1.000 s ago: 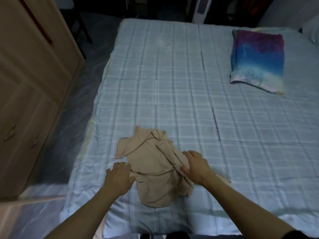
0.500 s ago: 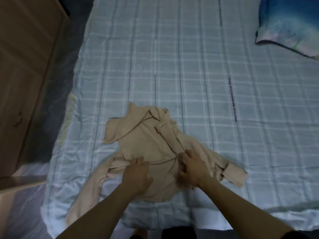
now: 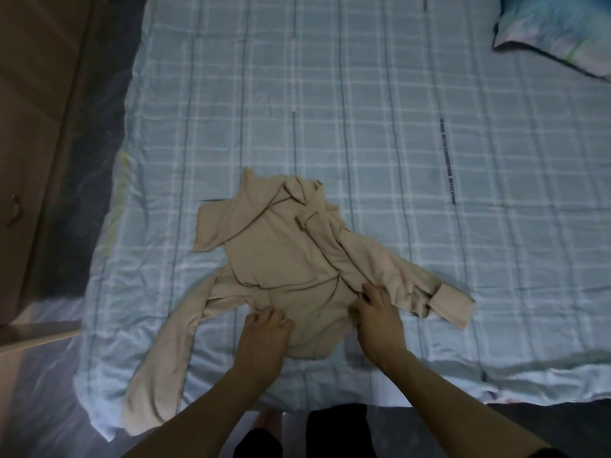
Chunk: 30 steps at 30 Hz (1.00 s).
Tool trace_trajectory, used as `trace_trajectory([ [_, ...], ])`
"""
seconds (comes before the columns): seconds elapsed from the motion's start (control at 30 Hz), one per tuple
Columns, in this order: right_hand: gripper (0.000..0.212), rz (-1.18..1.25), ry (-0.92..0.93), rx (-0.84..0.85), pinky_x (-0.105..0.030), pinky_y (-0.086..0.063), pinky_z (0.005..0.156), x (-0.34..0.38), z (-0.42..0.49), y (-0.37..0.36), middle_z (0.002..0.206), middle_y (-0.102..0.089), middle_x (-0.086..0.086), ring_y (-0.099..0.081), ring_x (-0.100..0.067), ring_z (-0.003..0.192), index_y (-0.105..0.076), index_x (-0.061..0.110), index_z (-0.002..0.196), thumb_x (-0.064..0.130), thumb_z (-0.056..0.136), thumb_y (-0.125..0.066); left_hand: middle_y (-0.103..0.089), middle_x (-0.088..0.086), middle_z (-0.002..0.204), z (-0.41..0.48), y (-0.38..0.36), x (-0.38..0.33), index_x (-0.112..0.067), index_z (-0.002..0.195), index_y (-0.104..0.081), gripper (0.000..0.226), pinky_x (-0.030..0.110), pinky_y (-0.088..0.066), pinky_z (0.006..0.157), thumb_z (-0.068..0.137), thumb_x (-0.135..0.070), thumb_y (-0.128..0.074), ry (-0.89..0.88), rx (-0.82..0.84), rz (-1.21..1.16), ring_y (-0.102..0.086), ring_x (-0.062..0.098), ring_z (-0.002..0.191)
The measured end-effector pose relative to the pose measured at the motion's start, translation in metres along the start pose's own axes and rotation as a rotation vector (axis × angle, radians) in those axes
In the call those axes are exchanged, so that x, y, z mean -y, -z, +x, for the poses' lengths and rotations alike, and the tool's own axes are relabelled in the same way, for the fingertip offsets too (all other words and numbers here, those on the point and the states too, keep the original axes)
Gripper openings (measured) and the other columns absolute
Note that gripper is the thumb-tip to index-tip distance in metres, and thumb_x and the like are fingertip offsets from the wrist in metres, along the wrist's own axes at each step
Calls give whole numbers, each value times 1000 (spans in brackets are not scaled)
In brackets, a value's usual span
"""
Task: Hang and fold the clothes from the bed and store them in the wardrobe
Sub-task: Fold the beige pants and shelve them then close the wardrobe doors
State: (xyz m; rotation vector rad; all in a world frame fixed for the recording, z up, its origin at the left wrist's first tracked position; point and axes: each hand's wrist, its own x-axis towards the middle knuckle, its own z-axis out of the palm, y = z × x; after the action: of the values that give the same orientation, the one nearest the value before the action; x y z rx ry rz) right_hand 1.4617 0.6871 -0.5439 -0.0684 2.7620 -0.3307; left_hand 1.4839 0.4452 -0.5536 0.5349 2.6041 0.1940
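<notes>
The bed (image 3: 363, 110), under a pale blue checked cover, fills most of the frame. The wooden wardrobe (image 3: 39, 110) stands along the left edge, across a dark glossy floor. The beige long-sleeved top (image 3: 281, 252) lies crumpled at lower centre, 1 sleeve trailing over the bed's near edge. A tie-dye pillow (image 3: 562, 34) sits upper right. The left hand (image 3: 264, 338) grips the hem with curled fingers. Whether the right hand (image 3: 377, 322) pinches or only presses the cloth, I cannot tell. The step looks like spreading the top flat. Next, both sleeves need straightening before folding.
</notes>
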Motion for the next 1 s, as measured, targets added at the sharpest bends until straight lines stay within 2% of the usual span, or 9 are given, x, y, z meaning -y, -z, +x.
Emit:
trace_trajectory([
  [0.07,22,22,-4,-38,-31,-42,64,1,0,4,103,-61,-9,-58,-31,92,-61,11,74,-5,61,-70,-58,-2,75,4,3,4,-24,67,-58,40,36,-45,59,42,-12,-87,25,-71,-24,-59,22,70],
  [0.17,22,112,-33,-101,-29,-34,62,7,-1,20,89,-61,-7,-58,-30,79,-58,11,79,-5,65,-65,-58,-3,69,4,18,10,-24,70,-55,23,35,-45,60,63,-19,-76,61,-152,-120,-57,23,66],
  [0.23,19,194,-63,-123,-33,-39,59,11,-1,35,80,-60,-6,-57,-30,71,-57,12,82,-2,70,-61,-56,-1,68,2,34,13,-22,72,-50,6,36,-43,60,75,-26,-54,86,-228,-240,-55,25,64],
  [0.33,14,299,-54,-156,-40,-48,60,19,2,59,79,-63,-6,-59,-27,70,-58,13,91,6,80,-54,-52,1,62,1,64,20,-18,71,-46,15,32,-34,55,82,-28,-42,140,-346,-437,-49,23,57],
  [0.5,18,373,13,-228,-35,-48,68,40,7,116,88,-64,-4,-59,-19,77,-61,14,103,10,87,-54,-50,-1,64,-2,122,29,-18,72,-43,18,35,-37,54,86,-11,-53,171,-468,-561,-47,18,59],
  [0.57,15,406,42,-274,-26,-43,66,54,6,144,85,-61,-1,-55,-13,74,-60,14,96,15,85,-50,-51,-2,67,-5,145,30,-19,73,-43,20,40,-42,56,87,-13,-56,217,-472,-636,-49,19,63],
  [0.67,18,457,82,-348,-15,-33,62,80,3,189,78,-59,4,-49,-6,68,-58,16,87,24,85,-42,-53,-3,71,-12,181,30,-17,76,-48,17,37,-41,59,85,-13,-62,223,-505,-698,-51,17,67],
  [0.87,9,404,147,-391,-39,-49,62,123,-3,267,73,-61,7,-57,-14,67,-56,22,81,22,81,-46,-55,-2,74,-32,251,29,-15,79,-50,15,32,-34,58,85,-13,-64,198,-569,-747,-53,19,68],
  [1.0,9,361,164,-418,-36,-52,65,143,-10,307,77,-64,6,-60,-13,71,-58,24,85,18,84,-50,-61,-6,79,-47,286,28,-22,80,-56,15,32,-46,64,83,-11,-66,133,-597,-752,-59,14,72],
])
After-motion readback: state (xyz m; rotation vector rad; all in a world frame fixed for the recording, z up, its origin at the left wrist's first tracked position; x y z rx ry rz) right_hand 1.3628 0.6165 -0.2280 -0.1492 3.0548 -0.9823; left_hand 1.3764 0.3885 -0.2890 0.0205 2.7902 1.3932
